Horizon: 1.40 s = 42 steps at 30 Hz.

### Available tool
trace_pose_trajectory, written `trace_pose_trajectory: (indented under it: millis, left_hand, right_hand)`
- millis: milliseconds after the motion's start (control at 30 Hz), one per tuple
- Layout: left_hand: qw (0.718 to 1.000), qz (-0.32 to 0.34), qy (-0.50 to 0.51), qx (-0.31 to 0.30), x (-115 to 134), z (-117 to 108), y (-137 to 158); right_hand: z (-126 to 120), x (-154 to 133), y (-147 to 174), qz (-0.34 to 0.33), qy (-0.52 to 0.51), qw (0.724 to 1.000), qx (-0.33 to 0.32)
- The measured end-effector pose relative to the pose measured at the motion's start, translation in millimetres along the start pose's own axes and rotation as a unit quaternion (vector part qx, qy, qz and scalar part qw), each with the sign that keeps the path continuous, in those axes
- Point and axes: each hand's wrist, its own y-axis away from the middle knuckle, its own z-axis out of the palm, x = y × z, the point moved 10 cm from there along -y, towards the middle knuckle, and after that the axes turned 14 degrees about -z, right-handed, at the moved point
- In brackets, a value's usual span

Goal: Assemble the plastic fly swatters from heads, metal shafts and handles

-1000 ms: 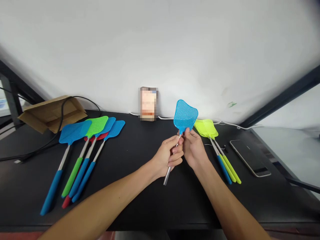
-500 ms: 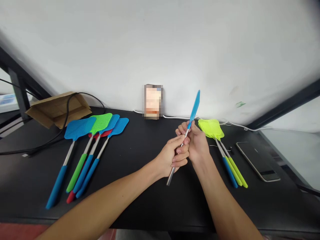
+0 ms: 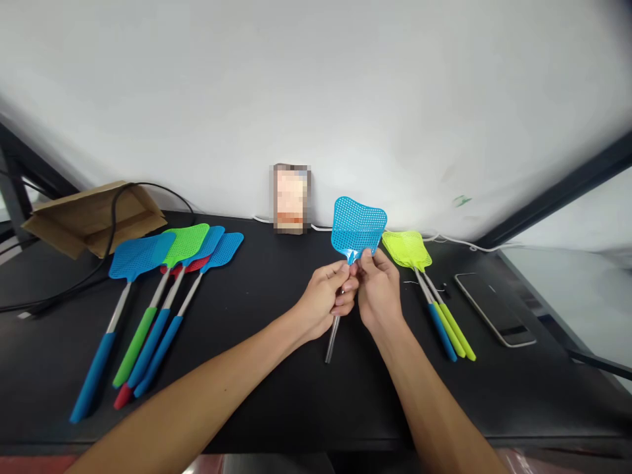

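A blue fly swatter is held up over the table, its perforated head facing me. Its bare metal rod pokes out below my fists, with no coloured grip on it. My left hand is closed around the rod just under the head. My right hand pinches the lower right edge of the blue head near its neck; some of its fingers are hidden behind. Closest on the right lie several fly swatters with yellow heads, one having a blue grip.
On the left several blue, green and red fly swatters lie fanned on the black table. Behind them are an open cardboard box and a black cable. A phone lies at right. A blurred-out item leans against the wall.
The blue swatter head has turned from edge-on to face me. My right hand has shifted its hold to the head's lower edge. The view has moved slightly.
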Motion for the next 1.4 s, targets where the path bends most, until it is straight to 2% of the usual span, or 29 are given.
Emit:
trace_pose_trajectory:
  millis: [100,167,300,400,467,567,667,733,767,833,900,967,1033,1067,1133,1200,1267,1300,1333,1400]
  left_hand:
    - [0.999,-0.013,0.033,-0.036,-5.5,9.4,2.4]
    - [0.996,-0.030,0.057,-0.060,-9.7,15.4,3.9]
    - [0.988,-0.074,0.079,-0.107,-16.8,28.6,9.0]
    - [0.984,-0.094,0.078,-0.128,-19.9,34.4,12.6]
    - [0.987,-0.085,0.069,-0.114,-18.6,30.6,11.9]
    - [0.998,-0.029,0.041,-0.038,-9.9,11.6,6.8]
    - [0.998,0.004,0.014,0.053,-5.0,-8.7,3.0]
    - [0.997,-0.004,0.000,0.073,-5.7,-12.1,2.1]
    - [0.998,-0.011,-0.006,0.068,-6.0,-10.3,2.4]
    - [0.999,-0.018,-0.016,0.045,-5.4,-2.8,5.3]
    - [1.000,-0.017,-0.017,0.017,-5.8,8.0,10.7]
    - [0.999,-0.036,-0.016,-0.030,-15.0,24.5,16.3]
    - [0.993,-0.081,-0.018,-0.081,-33.2,41.7,20.4]
    - [0.990,-0.102,-0.022,-0.089,-42.1,45.8,21.0]
    - [0.992,-0.110,-0.042,-0.051,-48.9,38.3,17.1]
    - [0.991,-0.062,-0.110,0.038,-35.0,14.5,10.2]
    - [0.962,0.015,-0.241,0.131,-4.9,-9.9,6.9]
    - [0.931,0.055,-0.311,0.182,12.8,-21.0,7.9]
    - [0.890,0.091,-0.384,0.229,29.9,-29.2,10.4]
    - [0.786,0.144,-0.520,0.301,56.3,-36.7,16.4]
  right_hand:
    - [3.0,10.7,2.6,0.071,-0.035,0.997,-0.012]
    - [8.8,14.3,3.6,0.095,-0.058,0.993,-0.037]
    - [23.0,2.9,-0.2,0.064,-0.096,0.989,-0.092]
    - [23.7,-3.3,-2.8,0.055,-0.076,0.990,-0.106]
    - [15.8,-1.7,-4.7,0.069,-0.030,0.993,-0.095]
    - [-5.6,-7.0,-10.9,0.050,0.079,0.994,-0.056]
    - [-11.8,-29.1,-15.5,-0.041,0.218,0.973,-0.069]
    - [-7.8,-43.9,-14.4,-0.106,0.288,0.948,-0.087]
    - [-6.5,-48.8,-13.6,-0.126,0.293,0.944,-0.087]
    - [-5.6,-48.0,-13.6,-0.121,0.227,0.962,-0.086]
    - [-4.4,-35.4,-16.5,-0.060,0.106,0.988,-0.093]
    - [-5.8,-22.5,-22.0,0.009,0.003,0.996,-0.093]
    - [-19.0,-19.1,-32.8,0.031,-0.028,0.997,-0.064]
    - [-30.5,-21.4,-39.7,0.019,-0.006,0.999,-0.042]
    - [-55.3,-30.9,-51.9,-0.030,0.137,0.990,-0.017]
    - [-71.2,-36.7,-58.8,-0.066,0.311,0.948,-0.025]
    - [-75.0,-30.4,-60.8,-0.070,0.421,0.902,-0.063]
    - [-74.0,-24.2,-60.3,-0.064,0.449,0.887,-0.085]
    - [-72.0,-18.4,-59.1,-0.060,0.470,0.874,-0.103]
    - [-66.0,-11.4,-55.5,-0.056,0.531,0.836,-0.130]
